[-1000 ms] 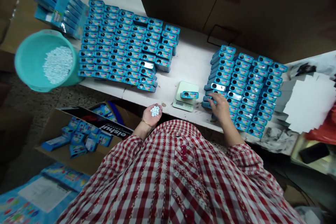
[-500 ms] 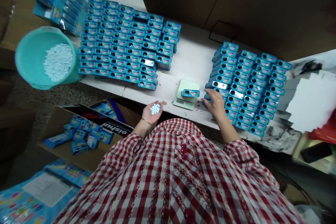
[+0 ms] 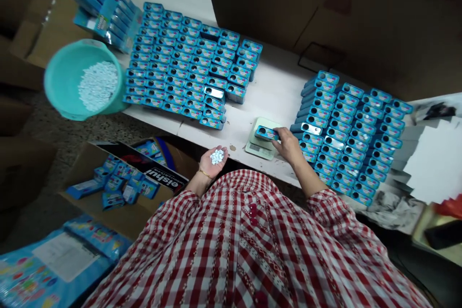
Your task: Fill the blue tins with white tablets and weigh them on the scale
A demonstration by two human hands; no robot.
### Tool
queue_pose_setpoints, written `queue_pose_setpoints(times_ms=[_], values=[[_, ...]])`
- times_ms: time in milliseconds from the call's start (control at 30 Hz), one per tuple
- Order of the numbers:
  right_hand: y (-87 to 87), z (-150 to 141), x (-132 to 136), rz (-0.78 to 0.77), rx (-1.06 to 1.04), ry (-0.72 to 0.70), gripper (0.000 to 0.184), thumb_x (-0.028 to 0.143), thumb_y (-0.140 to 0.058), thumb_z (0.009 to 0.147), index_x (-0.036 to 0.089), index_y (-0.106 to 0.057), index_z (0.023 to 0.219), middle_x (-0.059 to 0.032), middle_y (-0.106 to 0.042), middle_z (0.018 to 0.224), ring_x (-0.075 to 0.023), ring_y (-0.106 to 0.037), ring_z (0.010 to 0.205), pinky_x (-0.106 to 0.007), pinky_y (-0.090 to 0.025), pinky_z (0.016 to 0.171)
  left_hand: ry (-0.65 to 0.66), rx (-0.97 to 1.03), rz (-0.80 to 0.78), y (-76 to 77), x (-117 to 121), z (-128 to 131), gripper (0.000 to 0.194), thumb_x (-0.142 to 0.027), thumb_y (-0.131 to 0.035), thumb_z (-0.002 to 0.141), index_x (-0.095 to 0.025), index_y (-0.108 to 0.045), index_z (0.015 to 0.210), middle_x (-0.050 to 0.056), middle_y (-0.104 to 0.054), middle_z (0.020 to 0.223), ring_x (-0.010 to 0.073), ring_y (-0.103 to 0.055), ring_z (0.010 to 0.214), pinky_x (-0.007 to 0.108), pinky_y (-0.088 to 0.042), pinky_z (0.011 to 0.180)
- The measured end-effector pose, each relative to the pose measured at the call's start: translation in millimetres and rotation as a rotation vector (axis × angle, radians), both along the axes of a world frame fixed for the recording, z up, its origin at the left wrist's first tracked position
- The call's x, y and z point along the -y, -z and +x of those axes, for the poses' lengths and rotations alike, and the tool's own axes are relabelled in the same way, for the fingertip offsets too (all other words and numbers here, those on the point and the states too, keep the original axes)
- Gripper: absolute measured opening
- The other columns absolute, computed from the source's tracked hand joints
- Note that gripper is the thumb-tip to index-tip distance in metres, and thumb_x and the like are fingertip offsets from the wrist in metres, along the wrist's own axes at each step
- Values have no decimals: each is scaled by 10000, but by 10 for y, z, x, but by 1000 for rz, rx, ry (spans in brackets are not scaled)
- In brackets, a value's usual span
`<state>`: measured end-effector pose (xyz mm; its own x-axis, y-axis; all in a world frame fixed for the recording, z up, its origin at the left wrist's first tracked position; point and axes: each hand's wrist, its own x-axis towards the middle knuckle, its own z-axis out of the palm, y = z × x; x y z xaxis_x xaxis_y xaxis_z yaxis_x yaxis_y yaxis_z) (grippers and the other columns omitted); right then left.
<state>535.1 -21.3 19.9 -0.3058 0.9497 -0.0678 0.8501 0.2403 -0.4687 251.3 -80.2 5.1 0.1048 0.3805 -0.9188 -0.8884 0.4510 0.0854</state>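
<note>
My left hand [image 3: 212, 162] is cupped palm up near the table's front edge, with a small heap of pale tablet-like candies [image 3: 217, 156] resting in it. My right hand [image 3: 289, 146] grips the right end of a small blue box [image 3: 265, 132] between thumb and fingers. Under that box is a pale green weighing scale [image 3: 258, 149]; whether the box still touches it I cannot tell. Each blue box has a dark round spot on its upward face. To the right of the scale stand close rows of the same boxes [image 3: 341, 142].
More blue boxes [image 3: 186, 67] stand in rows on the white table [image 3: 276, 77] at left. A turquoise bucket [image 3: 54, 82] of pale candies is at the far left. Below it, an open carton [image 3: 83, 207] holds blue packs. White card sheets [image 3: 436, 154] lie at right.
My right hand has moved left from the right-hand rows onto the box at the scale and closed on its end. My left hand still holds the candies. The view has shifted slightly.
</note>
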Motion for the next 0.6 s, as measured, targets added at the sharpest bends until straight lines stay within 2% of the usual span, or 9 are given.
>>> queue_pose_setpoints(times_ms=[133, 267, 333, 367, 400, 467, 533, 600], values=[[-4, -451, -426, 25, 24, 19, 329, 267, -465, 819, 151, -511, 1124, -105, -576, 994, -208, -555, 851, -300, -448, 740, -71, -27, -17, -22, 33, -156, 175, -140, -436, 812, -108, -606, 837, 104, -660, 744, 170, -655, 723, 283, -558, 633], [144, -1100, -905, -22, 12, 67, 344, 215, -469, 805, 135, -523, 1135, -118, -571, 1047, -220, -549, 924, -310, -443, 790, -115, -45, -8, -54, 54, -284, 175, -135, -432, 816, -108, -605, 821, 100, -660, 736, 164, -657, 724, 281, -560, 650], [201, -1261, -1012, -31, -60, 102, 391, 194, -461, 810, 126, -483, 1194, -122, -548, 1121, -203, -548, 947, -302, -447, 806, -114, -46, -2, -64, 51, -317, 176, -135, -429, 820, -104, -601, 801, 104, -662, 740, 165, -657, 724, 280, -560, 654], [206, -1250, -1007, -22, -99, 112, 410, 192, -453, 818, 127, -460, 1223, -120, -535, 1153, -191, -549, 950, -297, -450, 812, -110, -46, -3, -66, 46, -324, 179, -135, -426, 822, -103, -600, 794, 106, -662, 740, 164, -657, 724, 277, -560, 654], [194, -1170, -958, -1, -129, 113, 415, 199, -443, 829, 135, -447, 1239, -115, -526, 1175, -183, -548, 958, -295, -450, 820, -105, -47, -9, -64, 39, -325, 180, -134, -424, 823, -102, -599, 791, 106, -661, 738, 163, -657, 724, 275, -559, 655], [116, -814, -725, 63, -147, 100, 378, 233, -418, 857, 166, -469, 1226, -101, -537, 1170, -181, -536, 995, -307, -441, 849, -90, -51, -24, -51, 19, -308, 180, -130, -423, 822, -105, -600, 797, 102, -659, 731, 161, -656, 726, 271, -559, 658], [-3, -292, -339, 139, -97, 112, 323, 278, -396, 877, 196, -534, 1157, -92, -567, 1118, -198, -514, 1037, -339, -421, 879, -62, -52, -37, -28, -10, -264, 185, -129, -418, 821, -109, -602, 810, 98, -657, 730, 161, -656, 726, 274, -560, 653], [-102, 239, 117, 192, 12, 199, 292, 314, -409, 875, 202, -593, 1073, -99, -583, 1048, -220, -520, 996, -372, -414, 861, -25, -45, -44, -3, -47, -193, 193, -129, -412, 820, -109, -604, 828, 98, -657, 734, 165, -656, 724, 277, -562, 643]])
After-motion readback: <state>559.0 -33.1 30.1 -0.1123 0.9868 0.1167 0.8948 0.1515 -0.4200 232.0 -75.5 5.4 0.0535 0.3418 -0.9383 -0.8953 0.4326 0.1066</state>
